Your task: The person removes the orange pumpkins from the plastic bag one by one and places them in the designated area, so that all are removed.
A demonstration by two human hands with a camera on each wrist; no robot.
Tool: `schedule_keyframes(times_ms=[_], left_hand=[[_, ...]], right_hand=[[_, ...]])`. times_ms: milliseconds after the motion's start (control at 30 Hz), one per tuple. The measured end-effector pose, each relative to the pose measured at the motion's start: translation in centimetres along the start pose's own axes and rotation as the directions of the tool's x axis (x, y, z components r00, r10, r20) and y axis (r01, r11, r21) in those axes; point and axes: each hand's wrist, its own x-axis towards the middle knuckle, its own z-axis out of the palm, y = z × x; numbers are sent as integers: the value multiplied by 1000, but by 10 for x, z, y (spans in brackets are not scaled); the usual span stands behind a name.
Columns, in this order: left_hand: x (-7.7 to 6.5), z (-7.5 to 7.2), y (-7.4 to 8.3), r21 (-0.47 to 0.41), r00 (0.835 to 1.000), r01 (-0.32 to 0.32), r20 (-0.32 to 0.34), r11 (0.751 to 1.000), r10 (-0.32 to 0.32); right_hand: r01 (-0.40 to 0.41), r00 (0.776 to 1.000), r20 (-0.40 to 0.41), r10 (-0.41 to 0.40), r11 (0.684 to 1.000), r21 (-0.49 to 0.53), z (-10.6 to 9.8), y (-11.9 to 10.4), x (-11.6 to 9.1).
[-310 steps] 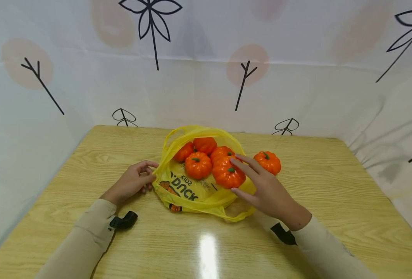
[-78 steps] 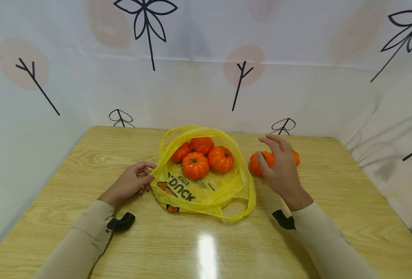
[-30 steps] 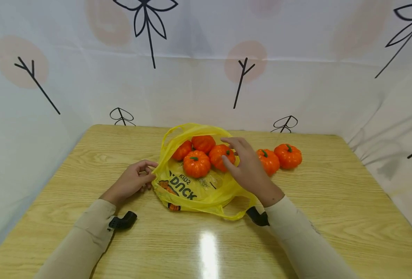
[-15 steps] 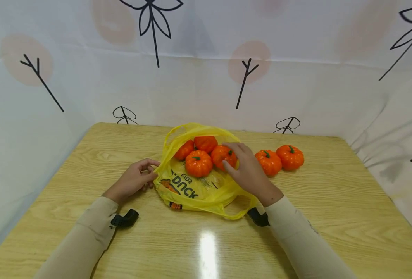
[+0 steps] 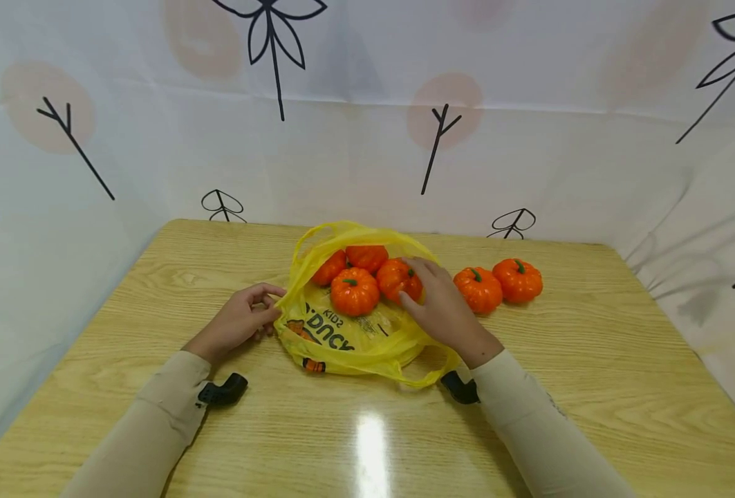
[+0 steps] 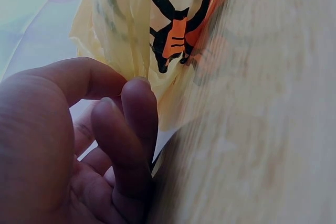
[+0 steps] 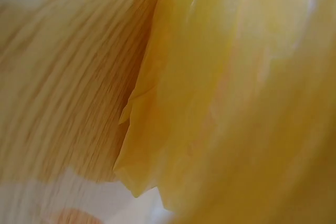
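Observation:
A yellow plastic bag (image 5: 342,365) lies on its side, mouth towards me. Inside are several orange toy pumpkins (image 5: 355,293) with green stems. My left hand (image 5: 236,321) pinches the bag's left rim between thumb and fingers, as the left wrist view shows close up. My right hand (image 5: 448,304) reaches into the bag's right side, fingers over the far side and thumb at the near side of the rightmost pumpkin (image 5: 395,278). Yellow plastic (image 7: 178,103) fills most of the right wrist view and hides that hand there.
Two more pumpkins, one nearer (image 5: 480,291) and one farther right (image 5: 519,280), sit side by side on the wooden table (image 5: 603,360), right of the bag. A patterned white cloth (image 5: 355,159) hangs behind the table.
Earlier, my right hand held a pumpkin over the bag; that pumpkin now sits outside, beside the other. The hand then came back left and closed round the bag's rightmost pumpkin. Left hand stayed.

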Motion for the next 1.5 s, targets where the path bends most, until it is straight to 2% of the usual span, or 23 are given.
schedule_keyframes(times_ms=[467,867,1233,1500], left_hand=[[0,0,1,2,1000,-6,-1,1000,6],[0,1,0,-8,1000,-5,0,1000,5],[1,0,0,-7,1000,-11,-1,1000,11],[1,0,0,-9,1000,-4,-1,1000,4]], right_hand=[[-38,998,56,39,999,-11,1,4,2],[-77,995,58,78,997,-27,5,10,3],[-65,997,45,65,998,-7,5,12,2],[-81,994,81,80,997,14,7,13,1]])
